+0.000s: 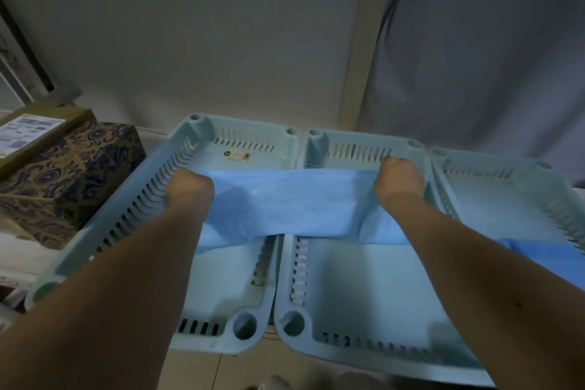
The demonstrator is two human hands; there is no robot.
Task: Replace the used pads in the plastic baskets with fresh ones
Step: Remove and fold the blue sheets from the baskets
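Note:
A blue pad (291, 203) is stretched in the air across two pale blue plastic baskets. My left hand (188, 187) grips its left edge above the left basket (202, 336). My right hand (400, 179) grips its right edge above the middle basket (364, 348). Both fists are curled, with the fingers hidden behind the pad. The pad's right end droops toward a third basket (506, 174) at the right, where more blue material (550, 256) lies. The floors of the left and middle baskets look bare and pale.
A patterned brown and navy box (72, 180) stands left of the baskets, with an olive box (34, 133) bearing a white label behind it. A grey wall and a grey curtain (490, 57) rise behind the baskets. Tiled floor shows below.

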